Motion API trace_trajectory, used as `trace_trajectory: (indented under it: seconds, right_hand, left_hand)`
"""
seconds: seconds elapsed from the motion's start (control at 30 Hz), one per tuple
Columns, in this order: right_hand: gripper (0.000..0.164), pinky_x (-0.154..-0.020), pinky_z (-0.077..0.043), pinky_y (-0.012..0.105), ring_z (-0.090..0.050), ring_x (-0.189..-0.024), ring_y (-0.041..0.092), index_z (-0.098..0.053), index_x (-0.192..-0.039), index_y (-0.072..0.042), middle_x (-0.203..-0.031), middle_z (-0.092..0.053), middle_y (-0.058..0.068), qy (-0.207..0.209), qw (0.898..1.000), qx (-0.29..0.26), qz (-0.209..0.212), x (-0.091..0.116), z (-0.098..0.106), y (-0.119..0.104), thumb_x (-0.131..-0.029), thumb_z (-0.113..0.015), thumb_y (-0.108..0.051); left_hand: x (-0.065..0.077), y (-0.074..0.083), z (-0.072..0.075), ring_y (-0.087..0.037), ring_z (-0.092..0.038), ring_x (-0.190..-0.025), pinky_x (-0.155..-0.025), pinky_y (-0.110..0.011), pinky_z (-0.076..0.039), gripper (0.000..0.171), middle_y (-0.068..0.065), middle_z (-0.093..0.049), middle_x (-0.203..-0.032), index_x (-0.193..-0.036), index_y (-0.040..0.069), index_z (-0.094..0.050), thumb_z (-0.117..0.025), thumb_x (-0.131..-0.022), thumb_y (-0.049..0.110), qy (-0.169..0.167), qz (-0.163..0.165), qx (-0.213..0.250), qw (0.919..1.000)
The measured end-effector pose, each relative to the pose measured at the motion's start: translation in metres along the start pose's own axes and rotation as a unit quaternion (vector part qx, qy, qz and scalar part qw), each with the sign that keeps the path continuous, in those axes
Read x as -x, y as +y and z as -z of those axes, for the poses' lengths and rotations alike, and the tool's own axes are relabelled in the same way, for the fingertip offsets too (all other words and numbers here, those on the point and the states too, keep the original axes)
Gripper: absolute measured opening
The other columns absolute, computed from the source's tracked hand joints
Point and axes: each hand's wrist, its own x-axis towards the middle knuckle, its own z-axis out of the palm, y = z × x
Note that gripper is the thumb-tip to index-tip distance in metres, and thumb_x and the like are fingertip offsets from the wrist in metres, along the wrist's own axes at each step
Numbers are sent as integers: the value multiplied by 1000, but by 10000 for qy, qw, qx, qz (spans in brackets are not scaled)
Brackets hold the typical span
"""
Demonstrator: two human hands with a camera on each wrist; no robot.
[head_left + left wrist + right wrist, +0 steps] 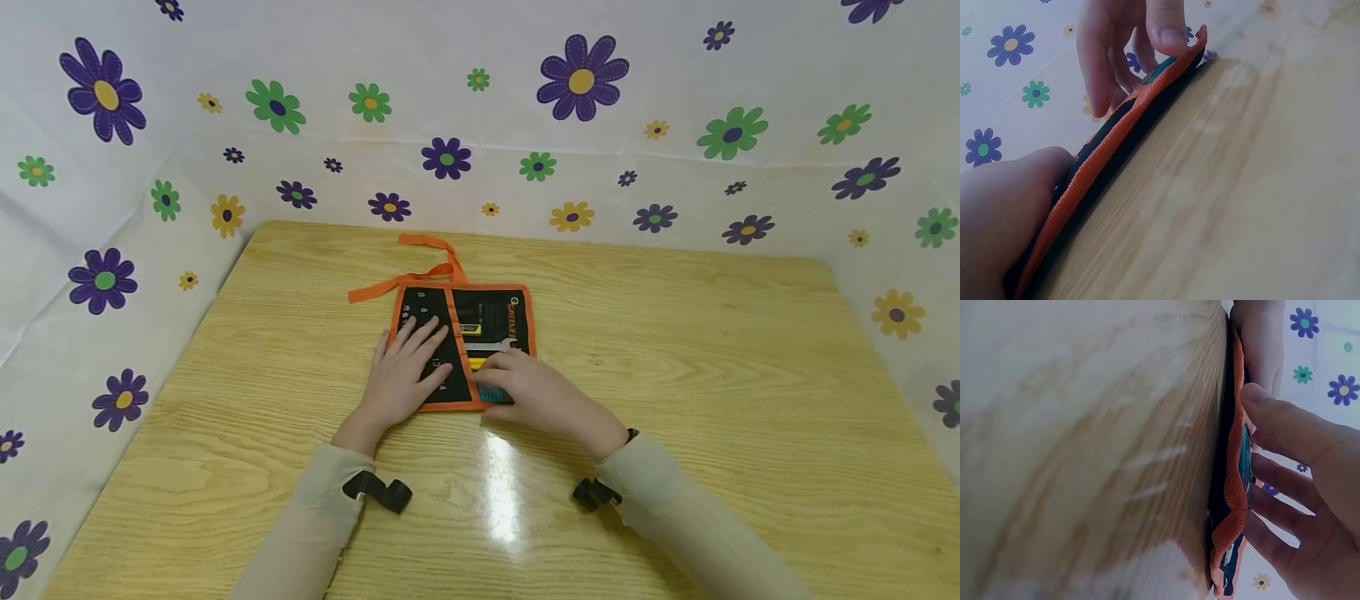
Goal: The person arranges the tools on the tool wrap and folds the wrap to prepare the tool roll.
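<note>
A black fabric tool pouch [483,304] with orange trim lies unfolded on the table. My left hand [405,371] rests with spread fingers on its slanted, numbered pocket. Out of that pocket stick an open-end wrench [491,345], a small yellow piece [471,330], a yellow strip [477,363] and a teal piece [491,395]. My right hand [536,392] arches over the pouch's lower right corner, its fingertips at the teal piece. In the right wrist view, the thumb stays apart from the fingers beside the pouch's orange edge [1235,475]. The pocket hides the tools' lower ends.
Two orange tie straps [450,258] trail from the pouch's far edge. The wooden table [675,333] stretches to both sides, with a white flowered cloth [495,125] behind it. Each wrist wears a black strap [378,490].
</note>
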Motion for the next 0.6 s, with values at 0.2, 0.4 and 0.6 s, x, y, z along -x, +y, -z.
trace_trajectory:
  seconds: [0.2, 0.4, 0.6]
  right_hand:
    - [53, -103, -39, 39, -53, -102, 19, -64, -126, -11, -114, -59, 3, -39, 9998, 162, 70, -1, -1, -1, -79, -78, -33]
    - [47, -89, -47, 35, -53, -101, 20, -65, -124, -10, -114, -59, 4, 17, 9996, 262, 125, -3, -2, -2, -82, -77, -27]
    - [38, -83, -49, 32, -55, -95, 18, -67, -121, -10, -107, -61, 3, 243, 9971, 654, 307, -3, -5, -3, -86, -73, -24]
  left_hand:
    - [0, 0, 0, -22, -6, -145, -112, -55, 1, 60, 5, -22, -157, -151, 23, -33, -40, -98, 53, 6, 1, 4, 10000]
    - [0, 1, 1, -23, -6, -145, -112, -56, 0, 60, 5, -23, -157, -150, 23, -35, -41, -98, 52, 11, 26, 45, 10000]
    - [0, 2, 3, -22, -9, -145, -112, -55, 0, 59, 4, -27, -155, -148, 22, -39, -47, -97, 50, 70, 117, 326, 9994]
